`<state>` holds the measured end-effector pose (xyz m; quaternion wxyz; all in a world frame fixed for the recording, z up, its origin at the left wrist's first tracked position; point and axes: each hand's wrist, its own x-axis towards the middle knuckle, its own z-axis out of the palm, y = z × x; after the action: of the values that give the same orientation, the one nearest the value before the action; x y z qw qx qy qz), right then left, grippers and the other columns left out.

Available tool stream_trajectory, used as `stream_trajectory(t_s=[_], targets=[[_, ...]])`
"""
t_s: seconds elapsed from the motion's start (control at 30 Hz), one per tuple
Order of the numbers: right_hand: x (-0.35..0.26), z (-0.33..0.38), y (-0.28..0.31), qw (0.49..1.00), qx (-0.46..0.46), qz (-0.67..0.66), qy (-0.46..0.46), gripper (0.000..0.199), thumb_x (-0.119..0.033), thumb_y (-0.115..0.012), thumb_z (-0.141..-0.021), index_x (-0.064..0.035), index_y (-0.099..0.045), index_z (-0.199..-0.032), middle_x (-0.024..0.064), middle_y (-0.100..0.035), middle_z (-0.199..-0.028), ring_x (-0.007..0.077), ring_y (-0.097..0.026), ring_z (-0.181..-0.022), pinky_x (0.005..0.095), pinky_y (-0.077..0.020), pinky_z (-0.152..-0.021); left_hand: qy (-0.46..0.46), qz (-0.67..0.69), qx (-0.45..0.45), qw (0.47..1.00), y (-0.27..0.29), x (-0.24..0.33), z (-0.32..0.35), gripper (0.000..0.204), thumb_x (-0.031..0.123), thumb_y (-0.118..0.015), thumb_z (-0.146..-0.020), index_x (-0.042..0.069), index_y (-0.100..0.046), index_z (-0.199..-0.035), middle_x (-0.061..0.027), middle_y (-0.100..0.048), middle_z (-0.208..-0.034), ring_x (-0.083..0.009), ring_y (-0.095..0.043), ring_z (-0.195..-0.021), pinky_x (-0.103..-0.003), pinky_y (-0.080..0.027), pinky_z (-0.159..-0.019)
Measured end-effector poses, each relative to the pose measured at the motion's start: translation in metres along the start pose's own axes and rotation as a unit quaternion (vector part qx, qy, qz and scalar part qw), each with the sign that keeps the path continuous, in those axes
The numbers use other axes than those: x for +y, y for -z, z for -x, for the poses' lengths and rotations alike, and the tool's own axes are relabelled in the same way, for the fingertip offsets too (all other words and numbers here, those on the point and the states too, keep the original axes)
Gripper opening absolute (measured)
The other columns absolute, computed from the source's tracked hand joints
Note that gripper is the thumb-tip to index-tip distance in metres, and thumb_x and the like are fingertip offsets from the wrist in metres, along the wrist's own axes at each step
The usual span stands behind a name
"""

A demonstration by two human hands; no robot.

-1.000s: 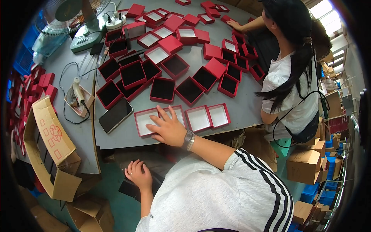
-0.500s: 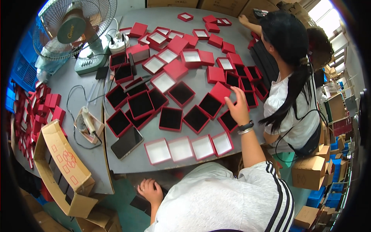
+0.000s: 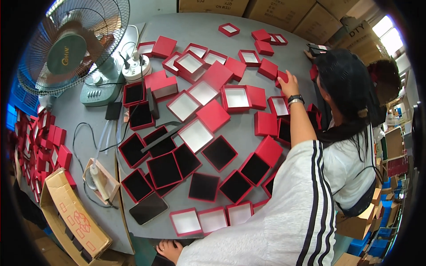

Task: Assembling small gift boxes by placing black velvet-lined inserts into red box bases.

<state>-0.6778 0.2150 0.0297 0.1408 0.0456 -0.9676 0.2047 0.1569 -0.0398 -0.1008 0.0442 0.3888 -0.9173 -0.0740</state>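
My right hand, a watch on its wrist, stretches far across the grey table and grips a small red box at the table's right side. Red lids, white-lined trays and black-lined trays lie scattered all around it. My left hand sits low at the table's near edge, fingers curled beside a dark object; its grip is hidden. Three white-lined trays stand in a row just above it.
A co-worker with dark hair leans over the table's right edge. A desk fan and a power strip stand far left, and a dark phone lies near left. An open cardboard box and stacked red boxes sit at left.
My right hand has moved from the near row of white-lined trays across to the far right and closed on a red box. My left hand has stayed low.
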Motion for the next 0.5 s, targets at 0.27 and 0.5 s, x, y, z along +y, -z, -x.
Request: stream_trajectory(t_s=[0.27,0.5], targets=[[-0.052,-0.012,-0.039,0.974,-0.148,0.132,-0.113,0.075,-0.077,-0.049,-0.083,-0.0461,-0.033,-0.15,0.0136,-0.013,-0.165,0.0493,-0.008,-0.148,0.0694,-0.0092,-0.113,-0.099,-0.136,0.022,0.985,-0.05,-0.048,0.011,0.048,0.037,-0.069,-0.068,0.008,-0.069,-0.105,-0.0088,-0.064,-0.111,-0.0318,-0.049,-0.12,-0.058,-0.027,-0.108],[-0.078,0.032,-0.03,0.978,-0.192,0.078,0.031,0.063,-0.065,-0.054,-0.089,-0.0465,-0.039,-0.147,0.0133,-0.015,-0.164,0.0469,-0.005,-0.149,0.0725,-0.0032,-0.112,-0.036,-0.105,-0.037,0.993,-0.054,-0.035,0.002,0.048,0.041,-0.069,-0.069,0.01,-0.07,-0.105,-0.0066,-0.065,-0.111,-0.0298,-0.049,-0.12,-0.057,-0.026,-0.109]])
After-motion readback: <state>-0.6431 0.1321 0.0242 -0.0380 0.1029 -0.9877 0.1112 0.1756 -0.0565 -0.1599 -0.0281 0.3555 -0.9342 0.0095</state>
